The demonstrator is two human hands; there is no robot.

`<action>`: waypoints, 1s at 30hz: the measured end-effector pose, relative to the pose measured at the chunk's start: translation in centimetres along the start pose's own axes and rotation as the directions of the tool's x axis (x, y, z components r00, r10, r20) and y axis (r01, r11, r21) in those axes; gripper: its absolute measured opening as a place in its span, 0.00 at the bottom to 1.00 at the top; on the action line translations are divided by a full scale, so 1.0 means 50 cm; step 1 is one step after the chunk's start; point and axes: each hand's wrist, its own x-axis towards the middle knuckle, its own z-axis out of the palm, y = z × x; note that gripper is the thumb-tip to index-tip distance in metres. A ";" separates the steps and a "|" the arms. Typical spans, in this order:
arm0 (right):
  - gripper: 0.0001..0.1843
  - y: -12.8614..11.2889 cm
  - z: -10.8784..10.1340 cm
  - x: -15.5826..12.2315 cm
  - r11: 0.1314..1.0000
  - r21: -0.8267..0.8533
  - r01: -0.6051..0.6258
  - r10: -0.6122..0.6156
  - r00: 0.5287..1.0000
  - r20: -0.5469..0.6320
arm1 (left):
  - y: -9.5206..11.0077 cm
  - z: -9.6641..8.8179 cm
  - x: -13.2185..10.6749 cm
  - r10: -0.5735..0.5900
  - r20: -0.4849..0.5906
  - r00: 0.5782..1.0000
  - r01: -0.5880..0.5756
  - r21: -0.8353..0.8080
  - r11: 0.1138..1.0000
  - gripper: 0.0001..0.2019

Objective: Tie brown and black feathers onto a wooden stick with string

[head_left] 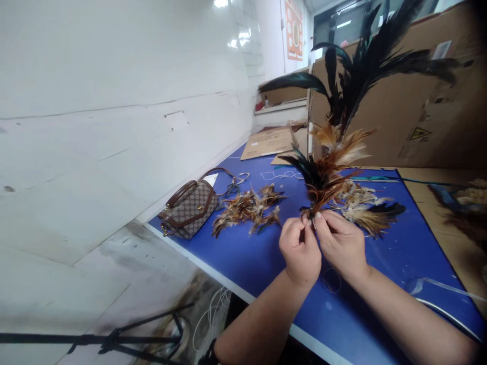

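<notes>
A tall feather bunch, with long black-green plumes on top and orange-brown feathers below, stands upright above my hands. My left hand is closed in a pinch at its lower end. Beside it, my right hand pinches the same base, with the fingertips of both hands almost touching. The exact grip between the fingers is partly hidden. Loose brown feathers lie on the blue table left of my hands. Behind my right hand is a pile of pale and dark feathers.
A patterned handbag sits at the left of the blue table. Flat cardboard lies at the back, and a big cardboard box stands behind. White thread lies on the table. Black tripod legs are at lower left.
</notes>
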 end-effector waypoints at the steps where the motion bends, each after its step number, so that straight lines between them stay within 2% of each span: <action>1: 0.16 0.000 -0.001 0.000 1.000 0.000 0.018 -0.018 1.000 0.010 | 0.001 -0.002 0.001 0.022 0.001 1.000 -0.022 0.011 1.000 0.07; 7: 0.12 -0.008 -0.012 0.009 0.993 0.033 0.115 -0.118 0.987 0.109 | 0.008 -0.010 0.007 0.046 0.006 0.999 -0.046 0.035 0.998 0.08; 12: 0.13 -0.007 -0.013 0.012 0.994 0.026 0.106 -0.108 0.986 0.124 | 0.006 -0.013 0.005 0.116 0.017 0.993 -0.117 0.107 0.987 0.09; 17: 0.18 -0.001 -0.007 0.008 1.000 0.015 0.019 -0.020 0.995 0.102 | -0.010 -0.009 -0.006 0.246 0.004 0.969 -0.244 0.160 0.957 0.07; 20: 0.19 -0.005 -0.008 0.010 0.997 0.048 -0.067 0.061 0.992 0.108 | -0.017 -0.003 -0.008 0.278 -0.011 0.961 -0.273 0.162 0.948 0.09; 24: 0.22 -0.013 -0.016 0.018 0.994 0.069 -0.079 0.068 0.986 0.150 | -0.018 0.001 -0.009 0.295 -0.023 0.955 -0.290 0.133 0.948 0.10; 30: 0.24 -0.002 -0.021 0.023 0.983 0.114 -0.142 0.119 0.975 0.186 | -0.017 -0.006 -0.020 0.314 0.069 0.947 -0.320 0.103 0.942 0.20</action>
